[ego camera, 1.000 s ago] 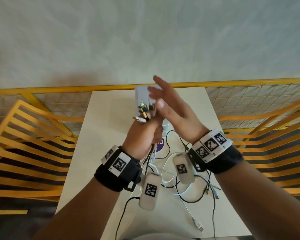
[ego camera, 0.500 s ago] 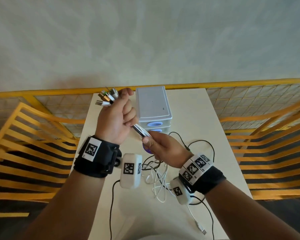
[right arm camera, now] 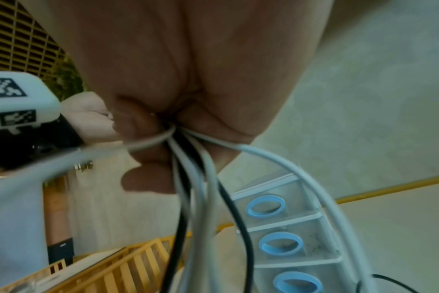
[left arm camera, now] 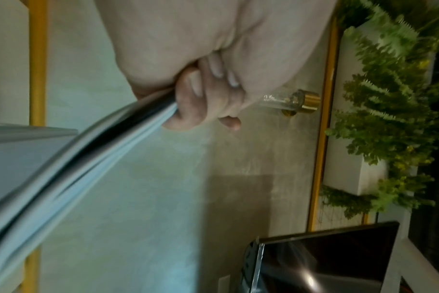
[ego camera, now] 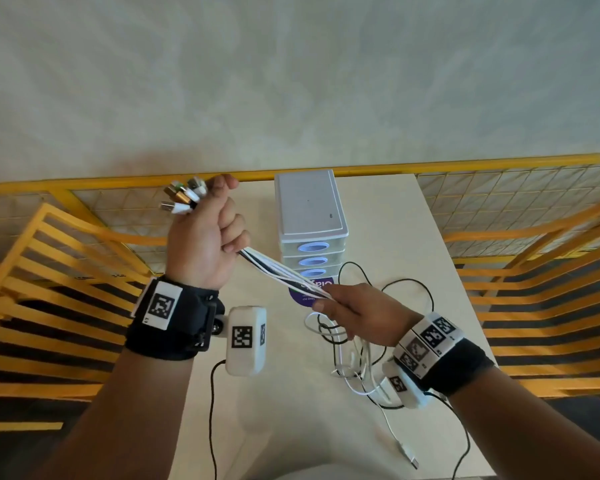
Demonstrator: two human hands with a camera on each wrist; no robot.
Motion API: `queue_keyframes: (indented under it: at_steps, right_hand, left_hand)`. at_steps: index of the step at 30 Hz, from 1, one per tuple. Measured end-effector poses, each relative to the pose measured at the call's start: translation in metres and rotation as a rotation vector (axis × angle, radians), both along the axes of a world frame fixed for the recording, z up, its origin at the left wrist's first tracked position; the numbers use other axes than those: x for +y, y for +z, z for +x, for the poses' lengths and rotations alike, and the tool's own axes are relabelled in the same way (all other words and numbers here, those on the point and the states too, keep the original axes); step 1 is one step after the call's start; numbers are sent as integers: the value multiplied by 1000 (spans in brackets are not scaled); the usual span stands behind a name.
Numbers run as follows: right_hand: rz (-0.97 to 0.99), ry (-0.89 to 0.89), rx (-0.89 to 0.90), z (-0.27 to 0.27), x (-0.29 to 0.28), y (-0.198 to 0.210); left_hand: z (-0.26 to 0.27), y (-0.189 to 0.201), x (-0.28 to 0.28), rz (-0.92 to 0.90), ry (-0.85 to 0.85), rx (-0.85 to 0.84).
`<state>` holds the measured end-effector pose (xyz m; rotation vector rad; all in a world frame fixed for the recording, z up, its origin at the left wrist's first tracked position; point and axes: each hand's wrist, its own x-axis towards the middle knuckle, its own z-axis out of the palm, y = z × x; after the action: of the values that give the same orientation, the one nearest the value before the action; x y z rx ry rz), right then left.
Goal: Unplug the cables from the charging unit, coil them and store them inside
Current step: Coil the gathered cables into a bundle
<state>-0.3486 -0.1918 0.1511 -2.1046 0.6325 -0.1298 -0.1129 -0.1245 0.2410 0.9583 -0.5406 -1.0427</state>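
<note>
My left hand (ego camera: pixel 208 237) is raised left of the white drawer unit (ego camera: pixel 309 206) and grips a bundle of white and black cables (ego camera: pixel 281 271), their plugs (ego camera: pixel 182 197) sticking out above the fist. The bundle runs taut down to my right hand (ego camera: pixel 350 313), which grips it in front of the drawers. Below that hand the loose cable ends (ego camera: pixel 354 362) lie tangled on the table. In the left wrist view my curled fingers (left arm camera: pixel 201 99) close on the cables (left arm camera: pixel 75 158). The right wrist view has the cables (right arm camera: pixel 188 188) leaving my fist beside the blue-handled drawers (right arm camera: pixel 281 243).
The unit stands at the far middle of a cream table (ego camera: pixel 413 237), with a purple round sticker (ego camera: pixel 305 292) in front of it. Yellow railings (ego camera: pixel 49 271) flank the table on both sides and behind. A loose USB plug (ego camera: pixel 409 455) lies near the front edge.
My left hand has risen and moved left with the plug ends. My right hand has come off the left, gripped the cables and slid down them, pulling the bundle taut.
</note>
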Motion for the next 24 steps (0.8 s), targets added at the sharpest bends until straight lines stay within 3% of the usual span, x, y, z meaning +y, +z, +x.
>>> queue_keyframes:
  at_steps: [7,17,20,24]
  right_hand:
    - [-270,-24,-13,-11,-12,-24]
    - [-258,-53,44,-44,-23,-50]
    - [-218,-70,72,-54,-27,-52]
    - [-148,-79,146,-57,-29,-48]
  left_hand:
    - [21,6,-1,-18,61,-35]
    - [24,-13,2,91,169,-119]
    - [19,-33,3,186,160,-332]
    - [13,-45,8,264,82,-788]
